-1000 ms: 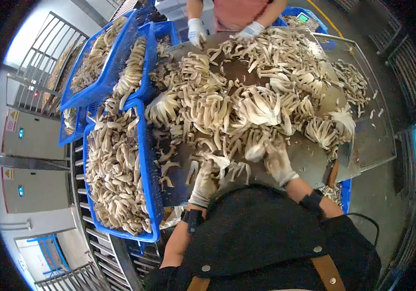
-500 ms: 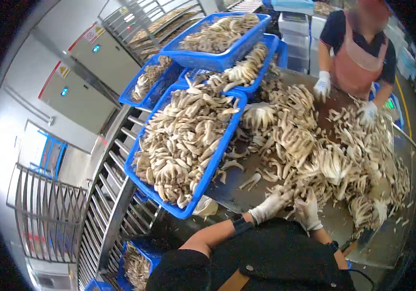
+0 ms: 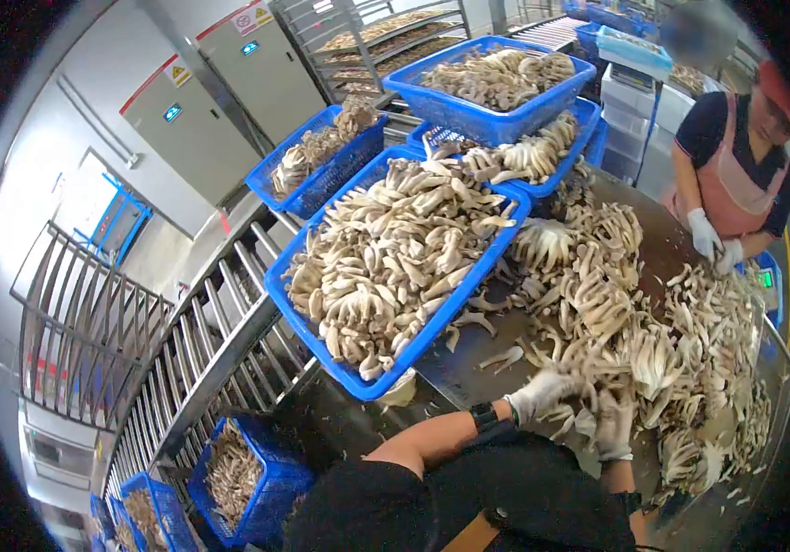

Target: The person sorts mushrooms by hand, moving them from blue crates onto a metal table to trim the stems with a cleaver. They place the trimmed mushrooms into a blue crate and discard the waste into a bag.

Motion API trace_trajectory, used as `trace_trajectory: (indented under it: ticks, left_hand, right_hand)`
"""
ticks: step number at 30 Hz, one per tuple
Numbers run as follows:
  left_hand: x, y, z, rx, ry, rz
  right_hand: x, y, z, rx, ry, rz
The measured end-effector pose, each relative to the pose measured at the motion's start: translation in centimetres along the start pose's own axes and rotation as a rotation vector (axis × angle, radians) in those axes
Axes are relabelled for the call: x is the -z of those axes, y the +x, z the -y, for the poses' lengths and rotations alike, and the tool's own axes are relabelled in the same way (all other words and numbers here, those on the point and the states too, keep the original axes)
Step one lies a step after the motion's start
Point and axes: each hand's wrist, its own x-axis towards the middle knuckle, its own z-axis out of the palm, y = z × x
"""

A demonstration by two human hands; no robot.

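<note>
My left hand (image 3: 542,395), in a white glove and a little blurred, is closed on pale mushrooms at the near edge of a large heap. Close by on the right, my right hand (image 3: 614,427), also gloved and smeared by motion, has its fingers curled around mushrooms. A few loose pale mushroom pieces (image 3: 584,421) show between the two hands. Beyond my fingers spreads the heap of clustered grey-white mushrooms (image 3: 600,293) on a metal table (image 3: 457,370). To the left of my hands, a blue basket (image 3: 369,387) full of separate mushroom pieces slants toward me.
More blue baskets of mushrooms, including a stacked one (image 3: 496,120), stand behind. A roller conveyor (image 3: 220,368) runs along the left, with filled baskets (image 3: 271,497) below it. Across the table is a co-worker (image 3: 735,170) in a pink apron with gloved hands together.
The view has swung, so the scene sits further right and lower. My hands still work close together at the heap's edge. The co-worker's hands have come together.
</note>
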Motion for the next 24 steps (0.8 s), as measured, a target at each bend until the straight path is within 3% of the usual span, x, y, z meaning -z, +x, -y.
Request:
trace_trajectory:
  ticks: [1,2,4,5,6,7,9,10,11,12,14,15,16,17,18,20,21,24]
  left_hand:
    - [0.6,0.3,-0.4,0.21,-0.343,-0.097]
    - [0.1,-0.3,-2.7,0.235,-0.072,-0.009]
    - [-0.8,-1.3,-4.7,0.282,0.462,0.167]
    - [-0.2,0.4,0.8,-0.022,0.317,0.084]
    - [-0.6,0.0,-2.6,0.093,0.226,-0.108]
    - [1.5,2.2,3.5,-0.058,0.151,-0.056]
    - [2.8,3.1,7.7,-0.063,0.368,0.05]
    - [0.7,0.9,3.7,0.083,0.653,0.098]
    - [-1.9,-2.2,-5.9,0.288,0.616,0.087]
    - [-1.4,-1.2,-4.5,0.212,0.365,0.015]
    - [0.2,0.9,-0.3,0.064,-0.134,-0.119]
    - [0.3,0.6,-0.5,0.107,-0.052,-0.019]
    - [0.3,0.2,-0.1,0.09,0.443,0.051]
    - [-0.1,-0.1,-0.6,0.059,0.5,-0.033]
    - [-0.5,-0.4,-1.6,0.025,0.56,-0.121]
    - [-0.6,-0.7,-3.2,-0.074,0.676,-0.213]
    - [-0.6,-0.6,-3.7,-0.138,0.728,-0.212]
    - [-0.6,1.5,-2.2,-0.363,0.815,-0.198]
  right_hand:
    - [-1.2,-0.1,2.2,0.018,-0.018,-0.02]
    - [-3.0,-0.5,4.8,0.041,-0.078,-0.034]
    - [1.1,0.7,-2.1,0.217,-0.391,0.14]
    - [2.1,1.3,-3.6,0.052,-0.13,0.173]
    - [2.4,1.3,-3.5,-0.19,0.385,0.107]
    - [2.4,1.3,-3.3,-0.34,0.696,0.031]
    - [1.2,0.8,-1.6,-0.071,0.272,0.197]
    - [1.6,1.2,-2.3,0.157,-0.234,0.305]
    - [1.6,1.4,-2.3,0.197,-0.303,0.306]
    - [1.6,1.5,-2.4,0.238,-0.372,0.305]
    - [0.2,1.3,-1.8,-0.012,0.197,0.165]
    - [0.4,1.9,-2.4,-0.036,0.154,0.236]
    - [1.7,2.8,-4.2,-0.019,-0.018,0.341]
    - [2.9,3.9,-6.2,-0.023,-0.101,0.437]
    - [1.4,4.3,-3.7,-0.058,0.123,0.458]
    - [-2.5,1.8,3.0,-0.255,0.613,0.107]
    - [-1.0,3.3,-0.5,-0.237,0.498,0.183]
    - [0.7,5.1,-2.2,-0.258,0.591,0.26]
